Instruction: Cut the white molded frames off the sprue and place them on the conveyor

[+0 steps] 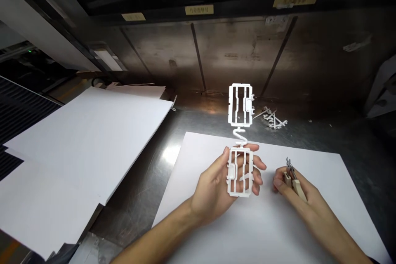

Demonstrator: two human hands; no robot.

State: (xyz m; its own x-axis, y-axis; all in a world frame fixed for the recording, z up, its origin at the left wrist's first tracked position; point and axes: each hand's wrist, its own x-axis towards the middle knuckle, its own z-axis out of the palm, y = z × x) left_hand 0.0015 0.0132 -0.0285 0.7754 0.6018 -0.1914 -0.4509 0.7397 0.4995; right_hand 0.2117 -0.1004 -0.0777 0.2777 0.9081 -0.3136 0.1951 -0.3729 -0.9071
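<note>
My left hand [216, 185] holds a white moulded plastic piece [240, 140] upright by its lower frame. It has two rectangular frames joined by an S-shaped runner, and the upper frame stands above my fingers. My right hand [297, 194] lies on the white sheet [266, 231] to the right, shut on a small pair of cutters [292, 177] with tan handles, jaws pointing up and away. The two hands are a short way apart.
A pile of cut white plastic runners [274, 119] lies on the metal bench [145, 181] behind the sheet. Large white sheets [77, 148] are stacked at the left. A dark metal back wall [235, 53] with yellow labels rises behind.
</note>
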